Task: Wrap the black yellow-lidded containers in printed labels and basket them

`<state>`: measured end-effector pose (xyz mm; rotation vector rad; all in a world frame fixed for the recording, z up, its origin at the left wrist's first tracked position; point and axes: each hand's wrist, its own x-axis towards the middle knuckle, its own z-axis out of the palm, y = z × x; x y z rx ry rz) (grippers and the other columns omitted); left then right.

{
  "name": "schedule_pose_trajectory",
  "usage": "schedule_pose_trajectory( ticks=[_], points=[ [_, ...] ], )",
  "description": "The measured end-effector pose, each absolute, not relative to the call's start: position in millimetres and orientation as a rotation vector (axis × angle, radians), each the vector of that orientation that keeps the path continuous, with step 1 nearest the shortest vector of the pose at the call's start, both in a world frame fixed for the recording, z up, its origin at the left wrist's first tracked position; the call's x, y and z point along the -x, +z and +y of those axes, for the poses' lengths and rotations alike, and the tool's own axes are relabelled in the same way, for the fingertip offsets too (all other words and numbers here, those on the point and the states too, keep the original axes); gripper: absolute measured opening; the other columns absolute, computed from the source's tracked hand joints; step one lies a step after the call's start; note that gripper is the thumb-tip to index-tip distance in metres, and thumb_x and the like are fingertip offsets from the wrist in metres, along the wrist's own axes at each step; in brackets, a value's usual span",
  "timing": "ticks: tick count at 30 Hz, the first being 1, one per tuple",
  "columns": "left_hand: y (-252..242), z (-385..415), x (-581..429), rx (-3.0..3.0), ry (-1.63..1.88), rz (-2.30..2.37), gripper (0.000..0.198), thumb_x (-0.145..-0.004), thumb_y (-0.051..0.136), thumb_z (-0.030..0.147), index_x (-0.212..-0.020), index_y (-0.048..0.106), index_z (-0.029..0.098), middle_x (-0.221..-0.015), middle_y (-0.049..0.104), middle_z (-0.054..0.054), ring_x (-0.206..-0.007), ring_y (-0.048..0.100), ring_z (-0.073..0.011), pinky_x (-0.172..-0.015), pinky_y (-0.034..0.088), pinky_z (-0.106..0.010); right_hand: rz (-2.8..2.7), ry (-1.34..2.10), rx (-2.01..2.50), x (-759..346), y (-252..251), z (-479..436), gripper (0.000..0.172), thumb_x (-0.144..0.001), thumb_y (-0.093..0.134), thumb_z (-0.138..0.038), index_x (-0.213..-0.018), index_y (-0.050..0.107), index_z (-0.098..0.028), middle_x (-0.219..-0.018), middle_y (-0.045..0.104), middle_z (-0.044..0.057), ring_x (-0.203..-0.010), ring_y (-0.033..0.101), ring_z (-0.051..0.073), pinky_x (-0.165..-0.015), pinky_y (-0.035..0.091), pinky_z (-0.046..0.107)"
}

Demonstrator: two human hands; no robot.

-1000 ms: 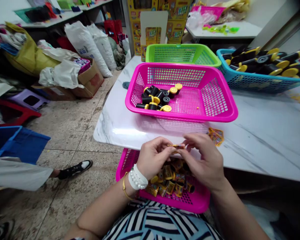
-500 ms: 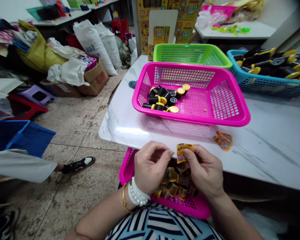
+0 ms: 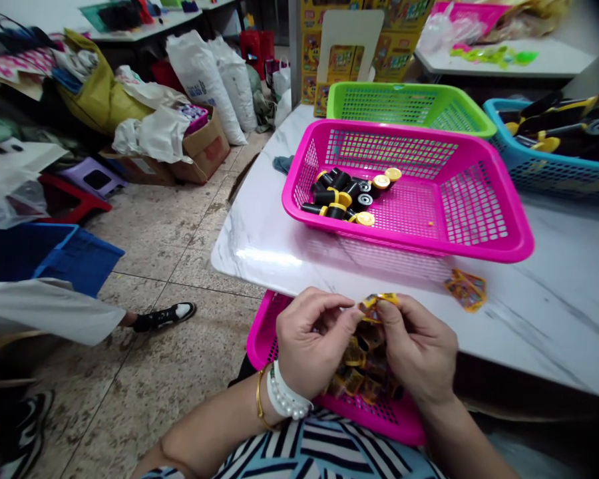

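Between finger and thumb, my right hand [image 3: 422, 349] pinches a small orange-and-yellow printed label [image 3: 372, 310]. My left hand [image 3: 319, 339] is closed too, its thumb and forefinger tips at the label's left edge. Beneath both hands, a pink basket [image 3: 260, 332] on my lap holds several pieces wrapped in similar labels [image 3: 362, 372], partly covered by my hands. A few flat labels [image 3: 466, 290] lie on the marble-patterned table [image 3: 519, 326] to the right.
A larger pink basket [image 3: 522, 229] on the table holds black tubes with yellow caps [image 3: 337, 193]. Behind it are a green basket [image 3: 484, 120] and a blue basket [image 3: 529, 169] of black-and-yellow parts. At left, a person's shoe [image 3: 164, 317] rests near a blue bin [image 3: 87, 266].
My left fingertips have come right up to the label's edge, and the label has folded from upright to flatter. The whole view has shifted slightly, with things appearing further right.
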<state>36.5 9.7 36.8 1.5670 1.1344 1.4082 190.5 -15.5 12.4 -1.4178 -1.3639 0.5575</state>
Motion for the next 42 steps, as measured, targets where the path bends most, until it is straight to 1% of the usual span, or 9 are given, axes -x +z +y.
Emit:
schedule_pose_trajectory(
  ticks=[8,16,20,27,30,33,36,39,42],
  points=[
    [34,12,-35,-1.551,1.36,1.117,0.01,-0.085,0.077,0.016,-0.092,0.082,0.011,-0.075,0.072,-0.007,-0.063,0.063,-0.0114,-0.059,0.051,-0.022,-1.426,0.565,1.382,-190,10,-16,0.023,-0.097,0.064,-0.02,-0.074,0.064,-0.021,-0.068,0.06,-0.002,-0.067,0.06,0.013,-0.061,0.045,0.024],
    [31,18,-35,-1.306,1.247,1.11,0.013,-0.079,0.082,0.023,-0.085,0.082,0.012,-0.079,0.071,-0.008,-0.066,0.064,-0.0136,-0.059,0.051,-0.023,-1.676,0.366,1.321,-181,16,-7,0.029,-0.096,0.062,-0.015,-0.069,0.054,-0.02,-0.06,0.046,-0.005,-0.052,0.044,0.008,-0.051,0.036,0.022],
    [32,26,-26,-0.988,1.001,1.099,0.018,-0.084,0.076,0.031,-0.082,0.075,0.013,-0.051,0.061,0.001,-0.042,0.051,-0.0077,-0.045,0.039,-0.018,-1.822,0.414,1.269,-189,33,5,0.03,-0.098,0.06,-0.018,-0.069,0.055,-0.021,-0.059,0.05,-0.005,-0.05,0.048,0.008,-0.049,0.037,0.021],
    [36,42,-16,-0.696,0.902,0.978,0.03,-0.08,0.079,0.039,-0.09,0.068,0.013,-0.042,0.056,0.005,-0.033,0.044,-0.0047,-0.037,0.026,-0.013,-2.021,-0.013,1.473,-236,92,91,0.012,-0.093,0.068,-0.027,-0.095,0.078,-0.022,-0.083,0.076,0.005,-0.07,0.067,0.02,-0.065,0.047,0.032],
    [39,46,-17,-0.617,0.81,0.969,0.034,-0.072,0.085,0.036,-0.089,0.07,0.011,-0.046,0.059,0.003,-0.036,0.046,-0.0039,-0.037,0.025,-0.012,-2.489,0.165,1.552,-245,105,141,0.031,-0.087,0.065,-0.012,-0.11,0.08,-0.025,-0.108,0.077,0.009,-0.083,0.07,0.024,-0.071,0.049,0.035],
    [41,51,-17,-0.607,0.755,0.948,0.034,-0.07,0.086,0.037,-0.083,0.07,0.01,-0.045,0.059,0.002,-0.035,0.043,-0.002,-0.035,0.021,-0.011,-2.714,0.419,1.522,-245,107,173,0.042,-0.078,0.07,-0.005,-0.11,0.081,-0.029,-0.092,0.078,0.004,-0.071,0.067,0.019,-0.066,0.047,0.031],
    [41,58,-16,-0.562,0.744,0.913,0.036,-0.068,0.089,0.037,-0.083,0.069,0.011,-0.044,0.059,0.002,-0.034,0.041,-0.0018,-0.034,0.018,-0.011,-2.68,0.432,1.484,-248,106,180,0.029,-0.073,0.074,-0.004,-0.092,0.082,-0.025,-0.076,0.075,0.001,-0.064,0.063,0.016,-0.06,0.044,0.027],
    [39,63,-15,-0.485,0.776,0.881,0.037,-0.066,0.091,0.036,-0.084,0.068,0.012,-0.043,0.058,0.003,-0.032,0.039,-0.002,-0.032,0.014,-0.012,-2.494,0.26,1.522,-257,112,156,0.019,-0.08,0.075,-0.015,-0.099,0.08,-0.018,-0.082,0.075,0.005,-0.068,0.063,0.017,-0.063,0.045,0.031],
    [36,67,-17,-0.433,0.799,0.85,0.034,-0.069,0.089,0.033,-0.085,0.068,0.012,-0.047,0.06,0.003,-0.032,0.039,-0.0014,-0.032,0.013,-0.013,-2.029,0.314,1.481,-262,115,105,0.036,-0.091,0.07,-0.037,-0.12,0.074,-0.017,-0.094,0.076,0.007,-0.072,0.066,0.016,-0.064,0.049,0.033]
  ],
)
